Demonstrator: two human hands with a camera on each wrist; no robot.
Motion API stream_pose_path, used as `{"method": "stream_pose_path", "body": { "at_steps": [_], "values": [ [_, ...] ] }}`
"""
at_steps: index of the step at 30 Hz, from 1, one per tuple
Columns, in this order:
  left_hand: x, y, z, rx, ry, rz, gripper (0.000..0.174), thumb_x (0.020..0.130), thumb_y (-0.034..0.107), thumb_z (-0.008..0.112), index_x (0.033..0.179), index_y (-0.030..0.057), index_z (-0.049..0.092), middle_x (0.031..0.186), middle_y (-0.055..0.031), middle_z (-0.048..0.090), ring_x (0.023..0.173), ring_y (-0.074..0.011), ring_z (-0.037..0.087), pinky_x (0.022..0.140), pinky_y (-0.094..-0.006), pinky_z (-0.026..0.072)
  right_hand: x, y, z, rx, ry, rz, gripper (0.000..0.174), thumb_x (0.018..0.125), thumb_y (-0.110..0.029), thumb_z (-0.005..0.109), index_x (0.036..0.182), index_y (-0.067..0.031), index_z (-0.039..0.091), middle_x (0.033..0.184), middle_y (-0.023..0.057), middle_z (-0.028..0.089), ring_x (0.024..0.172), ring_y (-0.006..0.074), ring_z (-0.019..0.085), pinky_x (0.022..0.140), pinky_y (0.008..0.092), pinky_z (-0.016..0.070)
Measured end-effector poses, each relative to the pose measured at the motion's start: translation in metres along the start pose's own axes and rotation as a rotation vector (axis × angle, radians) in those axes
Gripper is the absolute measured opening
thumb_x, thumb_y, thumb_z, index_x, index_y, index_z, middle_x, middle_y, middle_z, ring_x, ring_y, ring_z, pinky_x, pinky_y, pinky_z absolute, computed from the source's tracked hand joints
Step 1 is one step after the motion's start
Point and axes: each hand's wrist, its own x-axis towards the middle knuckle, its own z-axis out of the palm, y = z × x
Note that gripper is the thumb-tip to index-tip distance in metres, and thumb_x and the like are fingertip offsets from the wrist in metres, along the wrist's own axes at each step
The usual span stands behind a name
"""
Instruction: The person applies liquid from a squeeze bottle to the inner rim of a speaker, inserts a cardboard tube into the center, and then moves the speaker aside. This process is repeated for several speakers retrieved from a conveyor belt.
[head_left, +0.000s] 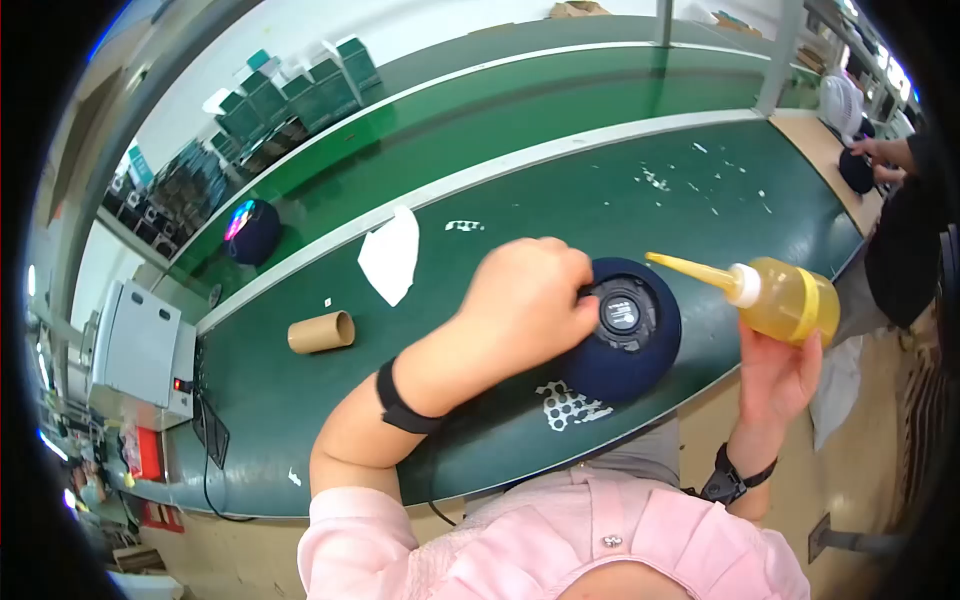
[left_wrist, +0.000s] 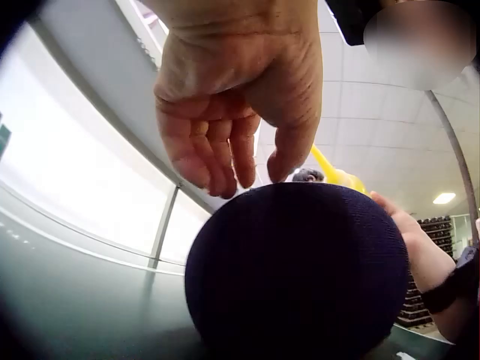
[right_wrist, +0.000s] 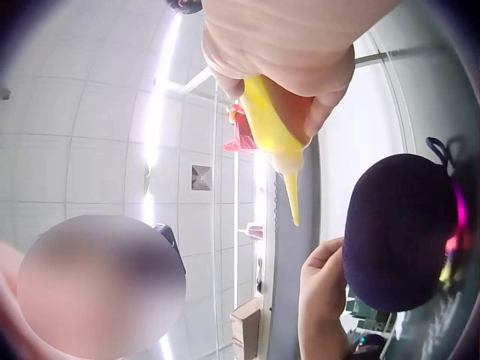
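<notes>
A dark-blue fabric-covered speaker (head_left: 625, 365) stands on the green bench, its round black end with a pale label facing up. My left hand (head_left: 525, 300) grips its upper edge with curled fingers, thumb near the black recess; the left wrist view shows the fingertips right at the rim, partly hidden behind it. In my right hand (head_left: 778, 375) is a squeeze bottle (head_left: 795, 300) of yellow liquid, held on its side in the head view. Its long yellow nozzle points toward the speaker, with the tip close to the far side of the rim.
Beside the speaker lies a perforated white scrap (head_left: 570, 408). Further left are a cardboard tube (head_left: 322, 332) and a white sheet (head_left: 392, 255). Another speaker (head_left: 252, 232) with coloured lights stands behind the bench's pale ledge. A grey box (head_left: 140, 340) sits far left; another person's hands (head_left: 880, 155) work at right.
</notes>
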Motion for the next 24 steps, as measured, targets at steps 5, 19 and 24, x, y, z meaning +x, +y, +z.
{"method": "stream_pose_path", "body": {
  "at_steps": [5,19,24],
  "values": [
    [0.001,0.015,0.012,0.237,0.042,0.094,0.003,0.063,0.003,0.057,0.065,0.0012,0.058,0.065,-0.0163,0.059,0.063,-0.0321,0.059,0.059,-0.0383,0.0496,0.001,0.000,0.006,-0.030,0.026,-0.151,0.050,0.089,-0.021,0.050,0.132,-0.0026,0.033,0.138,0.0176,0.032,0.127,0.0333,0.034,0.101,0.0491,0.0358],
    [0.014,0.009,0.001,0.067,-0.026,-0.039,0.027,0.061,-0.004,0.056,0.087,-0.0013,0.049,0.065,-0.0198,0.058,0.064,-0.0354,0.059,0.059,-0.0421,0.0473,-0.005,-0.006,-0.005,-0.028,-0.014,-0.110,0.050,0.089,-0.022,0.050,0.132,-0.0023,0.032,0.137,0.0185,0.033,0.126,0.0353,0.034,0.099,0.0520,0.0365],
    [0.010,-0.002,-0.008,-0.350,-0.090,-0.318,0.027,0.061,-0.003,0.055,0.083,0.0021,0.039,0.062,-0.0113,0.057,0.057,-0.0179,0.057,0.052,-0.0285,0.0441,-0.014,0.000,-0.014,-0.207,0.045,-0.176,0.055,0.087,-0.026,0.052,0.132,-0.0023,0.033,0.132,0.0139,0.041,0.119,0.0297,0.044,0.097,0.0473,0.0370]
  ]
}}
